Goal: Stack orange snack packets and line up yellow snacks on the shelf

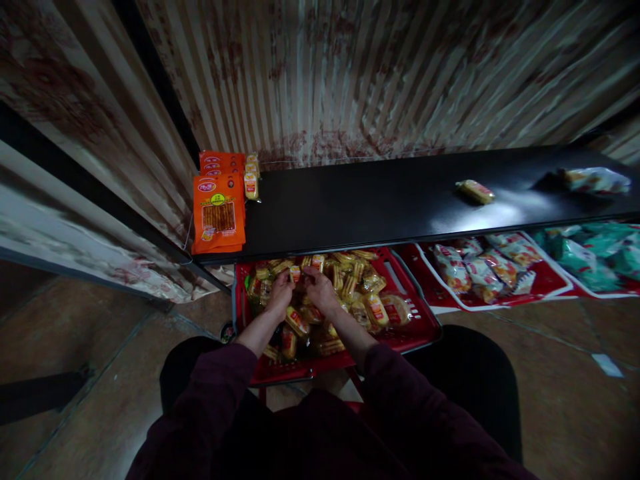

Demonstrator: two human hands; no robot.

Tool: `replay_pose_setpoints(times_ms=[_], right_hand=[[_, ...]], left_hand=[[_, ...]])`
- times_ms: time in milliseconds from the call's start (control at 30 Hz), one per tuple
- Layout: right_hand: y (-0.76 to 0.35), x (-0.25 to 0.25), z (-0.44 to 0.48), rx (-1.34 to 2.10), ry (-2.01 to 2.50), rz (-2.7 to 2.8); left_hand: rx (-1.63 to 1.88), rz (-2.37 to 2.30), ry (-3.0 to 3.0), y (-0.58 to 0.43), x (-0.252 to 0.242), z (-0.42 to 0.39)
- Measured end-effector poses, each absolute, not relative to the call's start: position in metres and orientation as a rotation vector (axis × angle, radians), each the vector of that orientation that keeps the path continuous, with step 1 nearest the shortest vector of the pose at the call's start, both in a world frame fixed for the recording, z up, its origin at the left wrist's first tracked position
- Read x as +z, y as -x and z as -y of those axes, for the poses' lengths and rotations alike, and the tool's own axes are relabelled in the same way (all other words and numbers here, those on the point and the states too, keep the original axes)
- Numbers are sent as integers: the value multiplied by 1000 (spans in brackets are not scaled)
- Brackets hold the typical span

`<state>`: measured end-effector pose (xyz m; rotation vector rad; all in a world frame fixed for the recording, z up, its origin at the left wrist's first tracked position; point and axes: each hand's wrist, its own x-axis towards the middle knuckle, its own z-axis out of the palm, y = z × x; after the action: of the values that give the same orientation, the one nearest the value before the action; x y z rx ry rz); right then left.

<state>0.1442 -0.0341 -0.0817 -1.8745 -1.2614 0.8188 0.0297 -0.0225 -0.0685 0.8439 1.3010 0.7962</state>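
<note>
Forearms [257,331] slant inward over a red basket [421,325]

Both arms reach away from the body in dark purple sleeves [220,373], pushed back so that the wrists and lower forearms are bare. The left arm runs far and to the right, the right arm far and to the left, and the hands come close together over the far left part of the basket, just on the near side of a black shelf [350,207].

The left hand [281,292] is bent at the knuckles, its thumb and fingers pinching a small yellow pack [295,273] at the far end of the hand. The right hand [321,291] lies back upward, fingers curled to the left toward the same pack; whether they grip it cannot be told in this dim light.

Beneath the hands, wrapped yellow snacks [377,310] fill the basket in a loose heap, spreading around both wrists. On the shelf, orange packets [219,210] lie at the left end with small upright packs [251,185] just beside them on the right. Farther right on it lie a single yellow pack [476,192] and a clear bag [596,181]. To the right of the basket, a white-rimmed basket [553,288] holds white-and-red bags [484,275].
</note>
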Motion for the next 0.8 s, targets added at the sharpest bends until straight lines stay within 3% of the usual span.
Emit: replay_pose_setpoints(times_ms=[367, 800], right_hand=[[-139, -93, 35, 897, 1613, 1063], [-128, -72, 49, 925, 1393, 797]], left_hand=[[960, -1415, -715, -31, -62, 23], [1007, -1383, -812, -29, -55, 26]])
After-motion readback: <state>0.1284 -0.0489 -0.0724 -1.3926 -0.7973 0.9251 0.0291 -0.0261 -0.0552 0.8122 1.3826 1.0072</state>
